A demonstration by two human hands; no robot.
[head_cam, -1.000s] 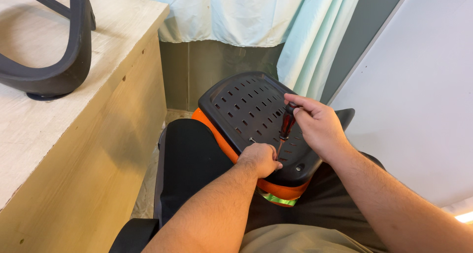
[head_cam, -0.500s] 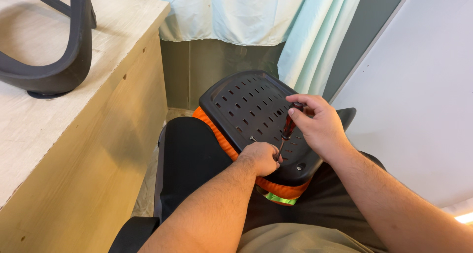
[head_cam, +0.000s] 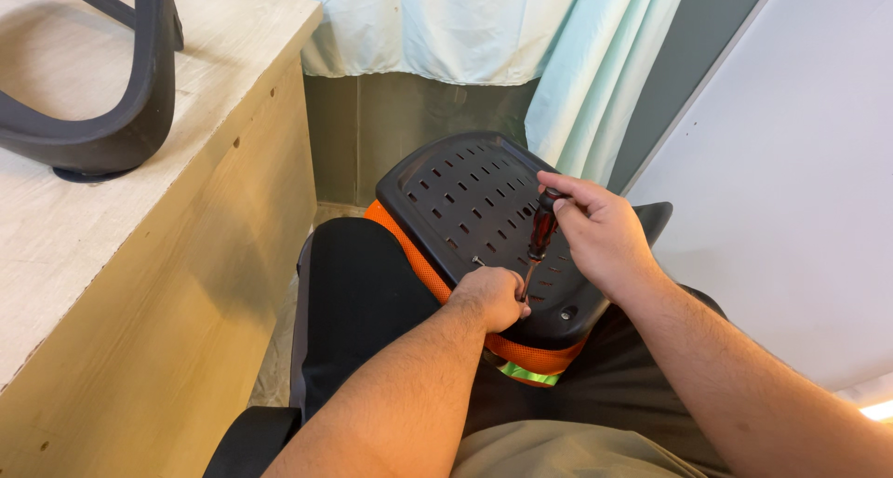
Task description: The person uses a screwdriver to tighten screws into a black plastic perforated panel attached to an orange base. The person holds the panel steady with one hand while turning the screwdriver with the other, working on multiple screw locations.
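Screwdriver [head_cam: 541,229] now steeper over slotted panel [head_cam: 465,199]

The screwdriver [head_cam: 540,237] tip is hidden behind the left hand [head_cam: 491,297], so what it meets on the slotted black panel [head_cam: 470,197] cannot be told. The right hand [head_cam: 600,232] covers the top of the handle. The curved black part [head_cam: 112,115] on the worktop [head_cam: 186,190] is cut off by the left and top edges.

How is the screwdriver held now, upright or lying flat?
Nearly upright. The right hand grips the screwdriver handle at the top; its shaft runs down to the black panel beside the left hand.
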